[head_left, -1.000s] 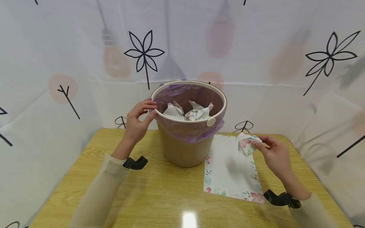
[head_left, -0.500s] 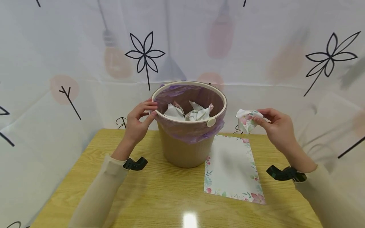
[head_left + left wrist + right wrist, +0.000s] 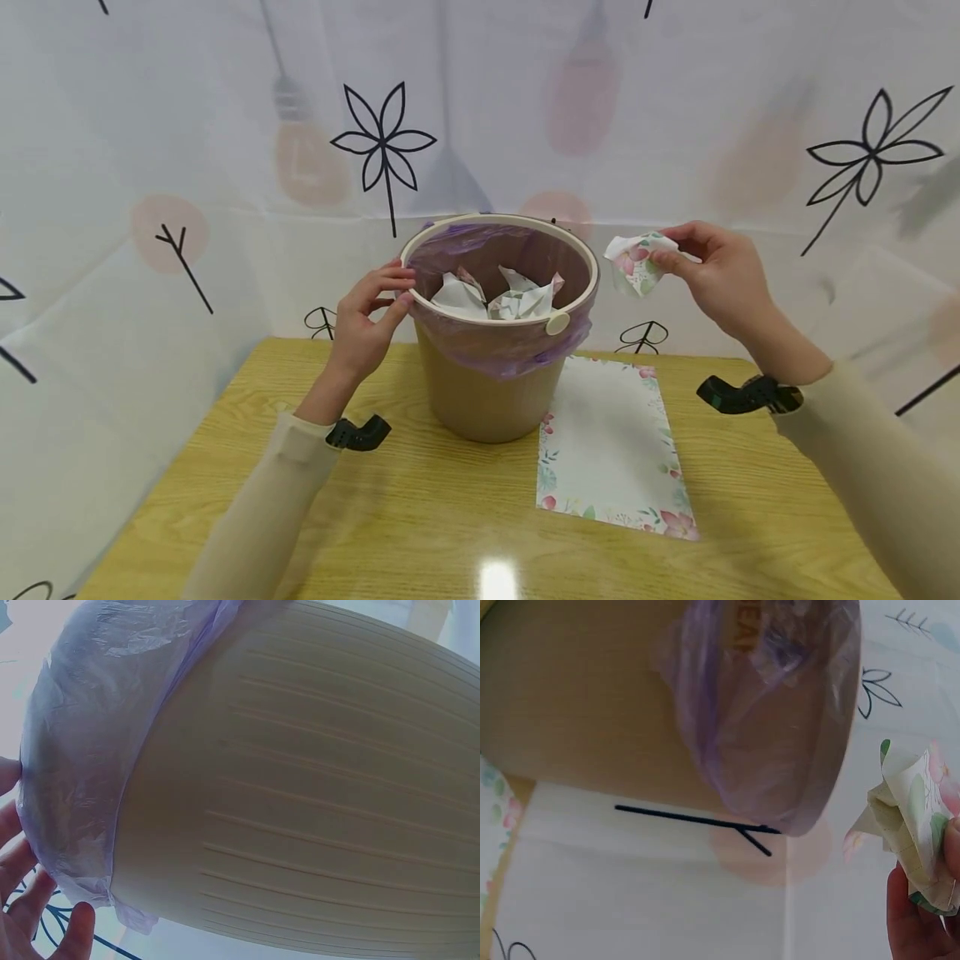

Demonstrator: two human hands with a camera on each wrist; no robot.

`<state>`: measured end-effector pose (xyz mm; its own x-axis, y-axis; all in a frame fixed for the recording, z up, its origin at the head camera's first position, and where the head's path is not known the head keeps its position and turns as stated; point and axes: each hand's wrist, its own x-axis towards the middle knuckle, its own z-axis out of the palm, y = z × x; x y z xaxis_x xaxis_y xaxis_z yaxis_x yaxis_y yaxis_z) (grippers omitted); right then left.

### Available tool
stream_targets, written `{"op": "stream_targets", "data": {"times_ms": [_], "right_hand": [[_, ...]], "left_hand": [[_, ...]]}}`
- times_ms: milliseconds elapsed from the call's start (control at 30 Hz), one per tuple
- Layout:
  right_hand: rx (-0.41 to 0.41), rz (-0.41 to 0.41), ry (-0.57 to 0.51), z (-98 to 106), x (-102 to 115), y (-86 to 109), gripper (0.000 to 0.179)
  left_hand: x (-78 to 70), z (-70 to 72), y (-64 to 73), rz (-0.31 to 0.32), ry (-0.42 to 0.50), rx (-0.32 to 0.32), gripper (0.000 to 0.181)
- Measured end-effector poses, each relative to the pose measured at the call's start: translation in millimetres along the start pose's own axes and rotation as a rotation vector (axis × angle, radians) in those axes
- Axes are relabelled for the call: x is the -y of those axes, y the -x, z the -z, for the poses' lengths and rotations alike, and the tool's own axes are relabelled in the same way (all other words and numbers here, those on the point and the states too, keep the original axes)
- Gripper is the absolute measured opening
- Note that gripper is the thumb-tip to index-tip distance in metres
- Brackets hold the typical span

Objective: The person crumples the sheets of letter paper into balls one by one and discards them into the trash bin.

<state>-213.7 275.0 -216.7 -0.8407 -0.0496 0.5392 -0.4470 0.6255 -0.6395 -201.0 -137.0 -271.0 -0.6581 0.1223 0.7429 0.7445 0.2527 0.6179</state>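
A brown trash can (image 3: 487, 400) with a cream rim and a purple plastic liner (image 3: 510, 354) stands upright on the table. Crumpled white floral papers (image 3: 525, 298) lie inside it. At the left side of the rim, my left hand (image 3: 363, 325) holds on with its fingers and thumb. To the right of the can and about level with its rim, my right hand (image 3: 723, 271) pinches a crumpled floral sheet of paper (image 3: 637, 260). The right wrist view shows this crumpled paper (image 3: 919, 817) apart from the rim, between thumb and fingers.
A flat white sheet of paper (image 3: 611, 450) with a floral border lies on the wooden table (image 3: 390, 517), right of the can and partly behind it. Behind the table hangs a pale patterned cloth (image 3: 675, 100).
My right hand has risen from above the flat sheet to about rim height, and has lately shifted slightly left, with the crumpled paper. My left hand stays on the rim.
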Motion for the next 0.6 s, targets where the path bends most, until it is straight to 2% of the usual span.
{"op": "stream_targets", "data": {"times_ms": [233, 367, 600], "right_hand": [[0.083, -0.011, -0.019, -4.4, 17.8, -32.0, 0.032], [0.144, -0.011, 0.006, -10.7, 26.7, -52.8, 0.034], [0.255, -0.059, 0.008, -23.9, 36.8, -90.3, 0.031]], "left_hand": [[0.5, -1.4, -0.1, -0.003, -0.003, -0.005, 0.019], [0.3, -1.7, 0.0, 0.000, 0.005, -0.003, 0.019], [0.4, -2.1, 0.1, -0.001, 0.012, -0.003, 0.019]]}}
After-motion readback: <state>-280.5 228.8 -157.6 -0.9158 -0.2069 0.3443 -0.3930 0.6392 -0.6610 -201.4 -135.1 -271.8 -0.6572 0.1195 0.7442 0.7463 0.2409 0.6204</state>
